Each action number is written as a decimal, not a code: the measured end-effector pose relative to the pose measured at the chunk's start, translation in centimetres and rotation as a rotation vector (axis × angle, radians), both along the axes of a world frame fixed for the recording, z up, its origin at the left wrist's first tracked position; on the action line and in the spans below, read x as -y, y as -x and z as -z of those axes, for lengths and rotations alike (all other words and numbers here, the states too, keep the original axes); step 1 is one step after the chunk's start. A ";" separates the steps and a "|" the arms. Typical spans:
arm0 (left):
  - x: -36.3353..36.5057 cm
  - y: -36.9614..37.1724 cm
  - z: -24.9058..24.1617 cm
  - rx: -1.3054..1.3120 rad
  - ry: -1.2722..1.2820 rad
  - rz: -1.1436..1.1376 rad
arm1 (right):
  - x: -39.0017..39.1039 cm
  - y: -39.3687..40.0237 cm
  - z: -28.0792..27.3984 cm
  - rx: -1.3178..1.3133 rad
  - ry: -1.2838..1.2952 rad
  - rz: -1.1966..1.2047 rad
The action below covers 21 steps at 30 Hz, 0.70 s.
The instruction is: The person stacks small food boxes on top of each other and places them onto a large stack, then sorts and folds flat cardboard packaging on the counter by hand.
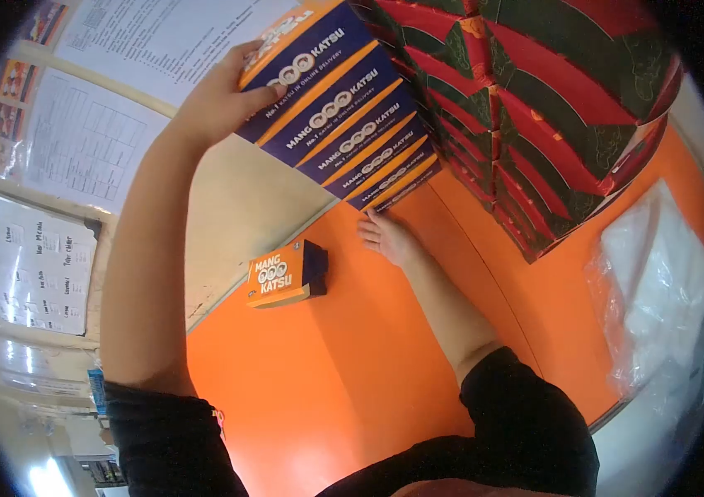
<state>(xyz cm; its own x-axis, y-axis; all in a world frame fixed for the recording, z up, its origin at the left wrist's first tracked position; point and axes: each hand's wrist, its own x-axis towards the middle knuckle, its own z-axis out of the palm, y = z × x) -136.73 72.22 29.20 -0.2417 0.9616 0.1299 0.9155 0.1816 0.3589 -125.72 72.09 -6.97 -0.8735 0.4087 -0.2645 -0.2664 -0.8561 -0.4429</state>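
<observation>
A tall stack of orange and dark blue printed food boxes (343, 116), lettered MANG KATSU, rises from the orange table along the wall. My left hand (223, 95) grips the top box (310, 54), thumb pressed on its blue front and fingers over its orange side. Low at the foot of the stack is my right hand (389, 238), fingers stretched out and its thumb right at the bottom box. A single box (285, 275) of the same print sits apart on the table, nearer the wall.
To the right of the stack stands a second tall stack, dark green and red patterned boxes (526, 116). A clear plastic bag of white items (658, 282) lies on the orange table (285, 381) at right. Papers (78, 141) and a whiteboard (33, 261) hang on the left wall.
</observation>
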 end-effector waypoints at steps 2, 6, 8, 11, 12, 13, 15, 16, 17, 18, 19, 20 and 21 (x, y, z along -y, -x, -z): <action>0.3 -1.5 -0.9 0.035 0.055 -0.076 | 0.4 0.2 0.8 -0.009 0.031 0.052; -0.4 -0.1 -0.6 -0.105 0.029 -0.026 | 0.9 0.7 1.2 -0.011 0.098 0.083; -0.6 -0.8 -0.8 -0.140 0.008 -0.015 | 0.7 0.6 1.3 0.004 0.053 0.058; -0.3 -2.2 -0.5 -0.474 -0.201 0.051 | 0.9 0.0 0.6 0.055 -0.036 0.031; 0.0 -2.4 -0.3 -0.770 -0.390 0.105 | 0.9 -0.1 0.2 0.092 -0.080 0.027; 0.6 -3.5 0.1 -0.775 -0.392 0.108 | 0.8 -0.1 0.0 0.088 -0.080 0.030; 2.5 -6.7 2.0 -0.991 -0.468 0.060 | 0.5 -0.2 -0.4 0.087 -0.135 -0.008; 3.3 -7.8 3.6 -0.972 -0.482 0.071 | 0.4 -0.1 -0.5 0.081 -0.146 -0.014; 4.2 -8.2 5.3 -0.981 -0.464 0.049 | 0.3 0.0 -0.4 0.081 -0.119 0.000; 4.6 -8.0 6.8 -0.987 -0.447 0.032 | 0.1 0.1 -0.3 0.083 -0.092 0.018; 4.5 -7.0 7.8 -0.987 -0.456 0.031 | 0.1 0.3 -0.2 0.084 -0.099 0.022; 4.4 -5.9 8.8 -1.017 -0.420 -0.001 | 0.1 0.5 0.0 0.082 -0.097 0.024; 4.1 -5.6 8.9 -1.044 -0.380 -0.034 | 0.2 0.6 0.0 0.083 -0.092 0.023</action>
<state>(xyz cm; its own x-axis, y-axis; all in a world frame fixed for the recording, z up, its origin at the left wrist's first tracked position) -131.10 68.07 20.29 0.1327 0.8110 0.5699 0.7973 0.2542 -0.5475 -126.29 71.87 -7.01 -0.8400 0.4547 -0.2962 -0.2448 -0.8046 -0.5410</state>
